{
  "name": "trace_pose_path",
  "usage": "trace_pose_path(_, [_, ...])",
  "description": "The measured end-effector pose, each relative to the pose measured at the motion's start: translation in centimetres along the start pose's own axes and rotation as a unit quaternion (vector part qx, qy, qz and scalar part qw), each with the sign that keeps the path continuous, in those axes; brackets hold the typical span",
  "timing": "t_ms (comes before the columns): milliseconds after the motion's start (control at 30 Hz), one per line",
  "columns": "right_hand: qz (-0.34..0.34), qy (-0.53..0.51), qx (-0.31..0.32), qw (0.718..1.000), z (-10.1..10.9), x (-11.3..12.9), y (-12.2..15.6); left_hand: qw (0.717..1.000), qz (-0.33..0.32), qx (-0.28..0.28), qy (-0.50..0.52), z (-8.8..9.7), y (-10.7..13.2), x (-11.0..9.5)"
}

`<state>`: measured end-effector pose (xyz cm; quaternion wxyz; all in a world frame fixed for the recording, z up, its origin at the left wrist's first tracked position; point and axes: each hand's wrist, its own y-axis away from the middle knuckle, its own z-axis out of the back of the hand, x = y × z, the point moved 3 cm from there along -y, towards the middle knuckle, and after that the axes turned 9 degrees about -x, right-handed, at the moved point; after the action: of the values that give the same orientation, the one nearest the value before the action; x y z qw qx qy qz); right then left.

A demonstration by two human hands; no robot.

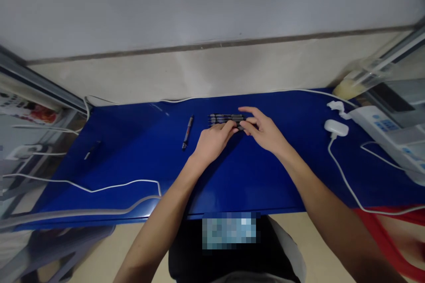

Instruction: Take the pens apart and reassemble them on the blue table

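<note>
Left hand [214,139] at seven o'clock and right hand [265,131] at four touch the aligned pens [226,116], grip closure indeterminable; even pressure advisable

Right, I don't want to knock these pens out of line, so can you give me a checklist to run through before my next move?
1. Left hand at the row of pens: ok, it partly covers them.
2. Right hand at the row: ok, by its right end.
3. Visible pens side by side: ok.
4. All pens together: not ok, a separate pen lies to the left.
5. Firm hold on any pen: cannot tell, fingers hide it.
6. White adapter away from both hands: ok, off to the right.
</note>
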<state>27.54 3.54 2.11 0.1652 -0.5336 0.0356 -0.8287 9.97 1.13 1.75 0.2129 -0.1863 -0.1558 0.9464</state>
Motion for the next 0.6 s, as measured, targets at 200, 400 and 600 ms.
trace_pose_path(200, [0.062,-0.010,0.006,0.998,0.2,0.4,-0.2,1.000,0.021,0.009,0.005,0.0,0.0,0.4])
trace_pose_path(400, [0.017,0.011,-0.003,1.000,0.2,-0.3,-0.2,0.999,0.022,0.007,0.029,0.3,0.0,0.4])
trace_pose_path(600, [0.009,-0.022,-0.041,0.999,1.4,-0.5,-0.6,0.999,0.020,-0.016,0.040,0.8,-0.2,1.6])
